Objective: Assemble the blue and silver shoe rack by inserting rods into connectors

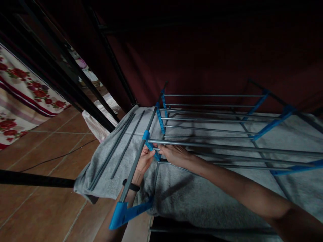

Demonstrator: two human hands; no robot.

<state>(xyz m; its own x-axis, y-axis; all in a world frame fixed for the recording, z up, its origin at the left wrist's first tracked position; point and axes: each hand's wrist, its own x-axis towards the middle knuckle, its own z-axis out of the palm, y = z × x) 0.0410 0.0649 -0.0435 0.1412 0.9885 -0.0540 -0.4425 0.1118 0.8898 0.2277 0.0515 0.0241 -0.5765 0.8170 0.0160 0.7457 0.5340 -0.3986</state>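
Note:
A rack of grey metal rods and blue plastic brackets lies on a grey blanket (202,195). My left hand (144,161), with a dark band on its wrist, is closed at a blue bracket (149,144) on the rack's left side tube (135,164). Reaching in from the right, my right hand (174,154) pinches the end of a metal rod (156,149) where it meets that bracket. My fingers partly cover this joint, so how far the rod is seated cannot be seen. A blue corner piece (121,215) caps the tube's near end.
Several loose rods (113,151) lie on the blanket to the left. Black metal frame posts (75,77) slant past the left side, above a tiled floor (50,151) with a dark cable. A flowered curtain (25,90) hangs at far left; a dark red cloth (202,60) backs the rack.

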